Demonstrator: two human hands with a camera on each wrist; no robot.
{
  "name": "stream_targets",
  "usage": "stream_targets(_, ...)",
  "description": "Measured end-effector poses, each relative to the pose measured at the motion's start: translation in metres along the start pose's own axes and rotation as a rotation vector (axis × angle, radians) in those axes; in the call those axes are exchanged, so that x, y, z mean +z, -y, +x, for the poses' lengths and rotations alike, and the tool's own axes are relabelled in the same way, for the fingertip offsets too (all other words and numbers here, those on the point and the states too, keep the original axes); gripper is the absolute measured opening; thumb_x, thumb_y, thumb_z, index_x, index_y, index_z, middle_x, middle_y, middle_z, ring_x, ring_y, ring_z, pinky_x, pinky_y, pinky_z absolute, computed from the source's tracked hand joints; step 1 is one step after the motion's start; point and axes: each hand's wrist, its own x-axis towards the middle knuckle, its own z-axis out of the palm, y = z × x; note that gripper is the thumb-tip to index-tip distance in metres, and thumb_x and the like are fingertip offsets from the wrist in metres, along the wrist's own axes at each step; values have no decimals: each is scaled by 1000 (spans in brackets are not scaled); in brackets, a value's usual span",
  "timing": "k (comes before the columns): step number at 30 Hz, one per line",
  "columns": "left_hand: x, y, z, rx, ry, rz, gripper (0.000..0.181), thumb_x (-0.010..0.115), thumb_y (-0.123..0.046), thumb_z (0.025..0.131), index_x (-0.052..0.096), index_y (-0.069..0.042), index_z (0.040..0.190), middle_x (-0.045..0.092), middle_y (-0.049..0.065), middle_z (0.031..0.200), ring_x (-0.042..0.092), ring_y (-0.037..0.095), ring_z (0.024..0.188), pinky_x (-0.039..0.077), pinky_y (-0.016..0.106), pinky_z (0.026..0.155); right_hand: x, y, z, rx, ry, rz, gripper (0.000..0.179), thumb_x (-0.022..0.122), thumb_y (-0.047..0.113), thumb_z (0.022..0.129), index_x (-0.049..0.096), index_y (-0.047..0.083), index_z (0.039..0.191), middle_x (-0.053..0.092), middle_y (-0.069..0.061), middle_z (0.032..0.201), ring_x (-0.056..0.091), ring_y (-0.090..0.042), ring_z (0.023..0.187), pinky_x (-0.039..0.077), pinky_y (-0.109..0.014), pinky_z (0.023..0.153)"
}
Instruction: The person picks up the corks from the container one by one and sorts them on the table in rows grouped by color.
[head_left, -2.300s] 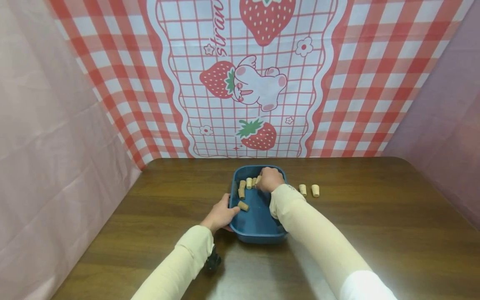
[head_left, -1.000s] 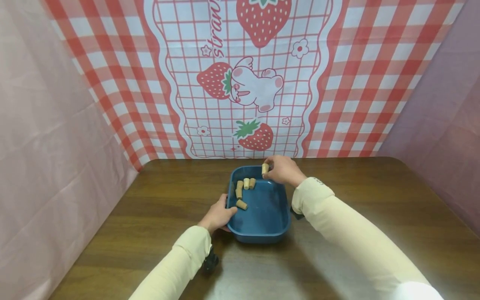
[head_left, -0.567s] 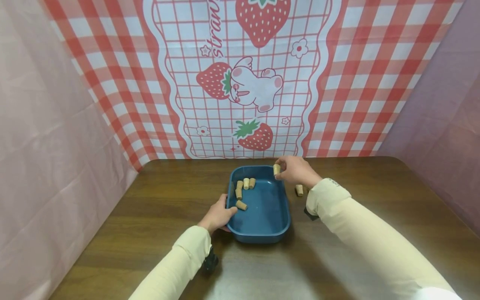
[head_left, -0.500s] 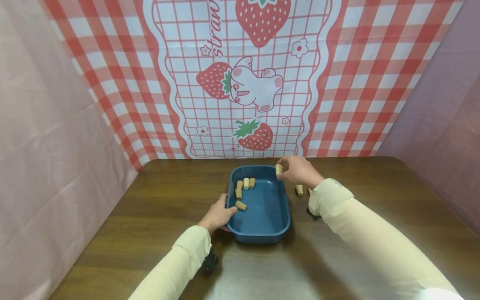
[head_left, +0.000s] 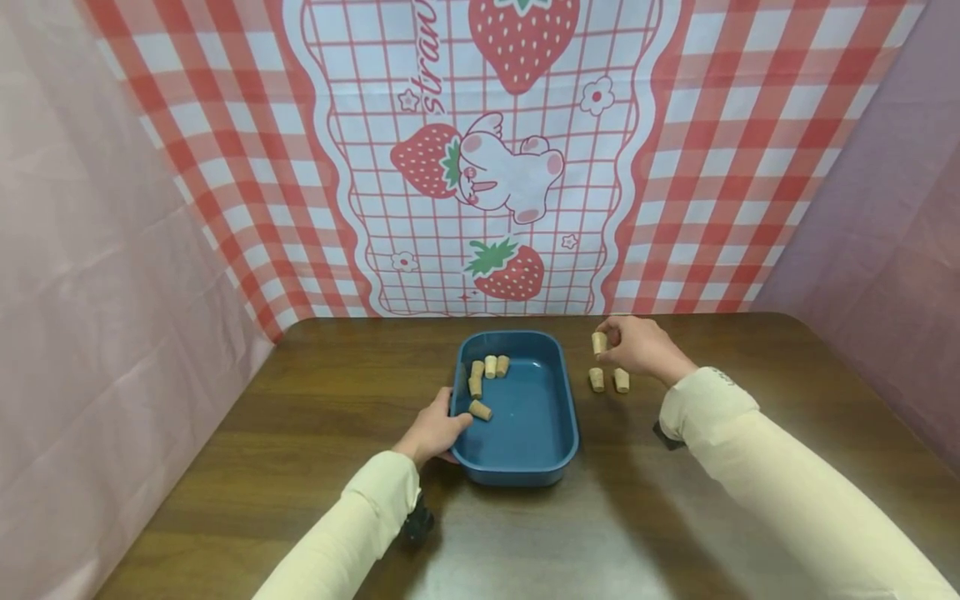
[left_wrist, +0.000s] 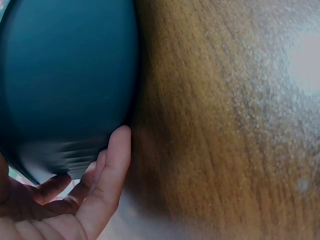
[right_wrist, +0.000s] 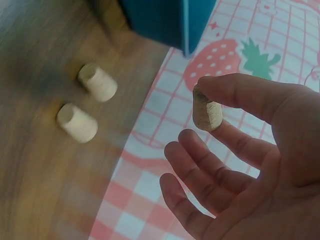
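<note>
My right hand (head_left: 641, 346) pinches a cork stopper (right_wrist: 207, 112) between thumb and index finger, above the table to the right of the blue plastic bin (head_left: 517, 478). The other right fingers are spread and loosely bent in the right wrist view. Just below the held cork, a pair of corks stands on the table, a left one (head_left: 596, 380) and a right one (head_left: 622, 381). My left hand (head_left: 433, 429) holds the bin's left side, thumb over the rim and fingers (left_wrist: 120, 150) against the outer wall. Inside, several corks (head_left: 481, 410) lie along the bin's left and far part.
The brown wooden table (head_left: 315, 467) ends at a hanging strawberry-print checked cloth (head_left: 510, 275). Plain pinkish curtains hang at the left (head_left: 127, 292) and right (head_left: 885, 233).
My right hand has taken a cork out of the bin's far end and carried it rightward past the rim, above the two table corks. My left hand has stayed on the bin.
</note>
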Motion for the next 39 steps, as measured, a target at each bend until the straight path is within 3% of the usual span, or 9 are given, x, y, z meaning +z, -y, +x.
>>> stream_targets(15,0,0,-1,-8,-6,-8,53,54,-10,99,37,1,148,53,34,129,69,36,88,63,43,58,2,-52,-14,-25,-62,-68,44,73,10,85,60,-12,122,64,-20,93,61,-37,87,53,-52,75)
stream_targets(23,0,-1,-1,-11,-5,-9,53,54,-10,99,37,1,148,53,34,129,69,36,90,63,43,59,7,-71,-26,91,8,24,48,67,10,87,56,-8,130,62,-22,106,57,-35,94,53,-46,77)
stream_targets(29,1,0,-1,-2,-11,-19,51,55,-9,98,38,1,146,55,33,125,70,35,86,63,43,58,13,-87,-26,29,-40,-61,47,73,11,83,59,-13,122,62,-20,92,59,-34,85,53,-48,71)
stream_targets(39,1,-1,-1,1,-13,-20,51,54,-9,98,38,1,146,56,33,123,70,34,83,63,43,58,20,-100,-19,44,-30,-71,46,74,8,82,59,-13,119,63,-23,94,60,-39,89,53,-54,76)
